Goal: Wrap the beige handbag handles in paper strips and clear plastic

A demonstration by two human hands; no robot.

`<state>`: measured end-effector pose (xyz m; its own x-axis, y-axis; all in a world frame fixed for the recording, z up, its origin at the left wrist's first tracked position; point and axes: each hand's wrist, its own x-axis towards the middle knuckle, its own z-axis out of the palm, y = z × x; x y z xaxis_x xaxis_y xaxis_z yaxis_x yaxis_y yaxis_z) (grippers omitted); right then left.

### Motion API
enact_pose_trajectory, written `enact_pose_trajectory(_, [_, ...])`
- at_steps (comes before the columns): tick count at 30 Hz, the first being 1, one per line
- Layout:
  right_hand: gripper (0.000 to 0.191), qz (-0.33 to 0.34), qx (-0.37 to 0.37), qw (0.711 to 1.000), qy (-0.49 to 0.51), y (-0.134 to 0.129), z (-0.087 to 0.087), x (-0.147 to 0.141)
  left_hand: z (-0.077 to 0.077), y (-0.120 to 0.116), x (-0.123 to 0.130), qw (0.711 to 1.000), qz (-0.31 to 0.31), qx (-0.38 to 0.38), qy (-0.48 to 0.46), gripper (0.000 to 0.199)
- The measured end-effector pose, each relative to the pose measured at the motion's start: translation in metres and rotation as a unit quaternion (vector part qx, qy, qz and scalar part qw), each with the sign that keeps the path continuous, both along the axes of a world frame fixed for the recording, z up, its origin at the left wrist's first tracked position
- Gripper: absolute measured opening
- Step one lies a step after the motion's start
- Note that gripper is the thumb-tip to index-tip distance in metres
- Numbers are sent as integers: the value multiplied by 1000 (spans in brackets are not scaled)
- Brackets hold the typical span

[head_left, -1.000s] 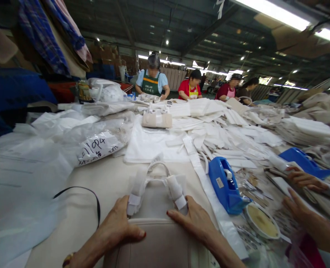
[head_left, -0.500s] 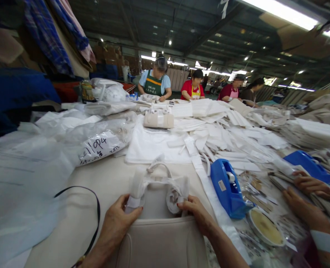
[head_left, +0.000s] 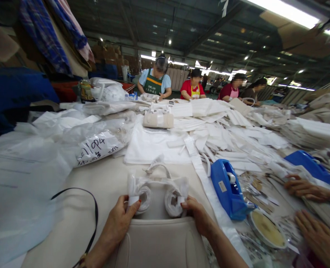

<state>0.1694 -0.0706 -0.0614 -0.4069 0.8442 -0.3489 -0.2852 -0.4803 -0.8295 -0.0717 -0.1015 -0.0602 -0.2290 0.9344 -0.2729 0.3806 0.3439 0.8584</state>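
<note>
A beige handbag (head_left: 162, 242) lies flat in front of me, its top edge facing away. Beyond that edge sit two rolls in white wrapping, a left roll (head_left: 144, 199) and a right roll (head_left: 172, 203), both with their round ends showing. My left hand (head_left: 119, 220) pinches the outer side of the left roll between thumb and fingers. On the other side, my right hand (head_left: 196, 213) grips the right roll the same way. A thin looped handle (head_left: 160, 166), partly in white wrap, arches behind the rolls.
Right of the bag stand a blue tape dispenser (head_left: 227, 190) and a round dish (head_left: 268, 229). A co-worker's hand (head_left: 318, 234) is at far right. Marked plastic packaging (head_left: 98, 145) lies left, near a black cord (head_left: 96, 212). White foam sheets (head_left: 159, 145) and another wrapped bag (head_left: 158, 118) lie ahead.
The left roll has turned so its round end now faces me, and my left thumb has drawn back onto it. At right, the co-worker's hands have moved apart.
</note>
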Motion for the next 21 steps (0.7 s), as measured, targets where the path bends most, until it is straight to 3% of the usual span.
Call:
enact_pose_trajectory(3, [47, -13, 18, 999, -33, 1, 2, -1, -1, -4, 7, 988, 1, 0, 157, 48])
enact_pose_trajectory(5, [50, -42, 49, 991, -119, 1, 1, -1, -1, -7, 11, 973, -3, 3, 229, 44])
enact_pose_trajectory(7, [52, -100, 107, 958, -248, -3, -3, -1, -2, -8, 14, 961, -5, 7, 277, 40])
enact_pose_trajectory(9, [47, -177, 217, 882, -378, -10, -9, -1, -4, -9, 14, 950, -12, 6, 312, 40])
enact_pose_trajectory(12, [27, -260, 453, 696, -492, -28, -15, -4, -10, -9, 14, 940, -23, 7, 341, 40])
enact_pose_trajectory(14, [23, -230, 581, 596, -505, -40, -18, -8, -14, -9, 13, 936, -22, 18, 350, 39])
enact_pose_trajectory(15, [26, -195, 625, 567, -500, -45, -19, -10, -16, -9, 13, 935, -18, 24, 354, 39])
enact_pose_trajectory(16, [30, -153, 653, 552, -495, -49, -21, -13, -18, -10, 13, 933, -16, 30, 359, 39])
enact_pose_trajectory(18, [35, -89, 672, 549, -489, -53, -25, -18, -21, -10, 12, 925, -20, 39, 377, 39])
enact_pose_trajectory(21, [35, -83, 651, 570, -494, -52, -32, -25, -23, -12, 9, 901, -34, 64, 428, 41])
